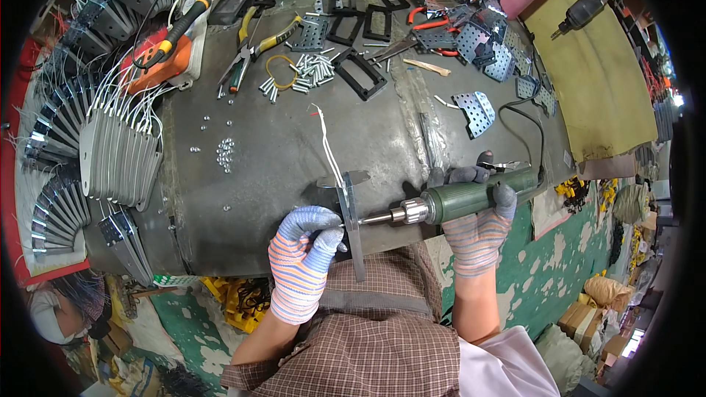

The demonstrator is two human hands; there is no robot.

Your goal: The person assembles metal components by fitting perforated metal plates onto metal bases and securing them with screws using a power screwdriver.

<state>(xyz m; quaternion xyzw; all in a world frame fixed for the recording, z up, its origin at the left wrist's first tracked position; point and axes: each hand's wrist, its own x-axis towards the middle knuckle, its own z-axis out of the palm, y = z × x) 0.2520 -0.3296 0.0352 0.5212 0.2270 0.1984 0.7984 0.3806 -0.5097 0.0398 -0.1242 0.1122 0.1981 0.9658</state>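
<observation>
A flat grey plate with white wires (351,229) stands nearly edge-on at the table's near edge. My left hand (303,254), in a striped glove, is closed with fingertips pinched against the plate's left side. Whether a small fastener sits between those fingertips is hidden. In my gloved right hand (479,231) is a green electric screwdriver (471,195), fingers wrapped round its body. Its bit points left and meets or nearly meets the plate's right face. The white wires (323,136) run up from the plate over the tabletop.
Small nuts (225,154) and a pile of screws (315,71) lie beyond. Pliers (246,51), black frames (359,73) and perforated metal plates (478,112) are spread behind. Wired grey plates (121,151) stand stacked at left. A black cord (543,140) trails from the screwdriver.
</observation>
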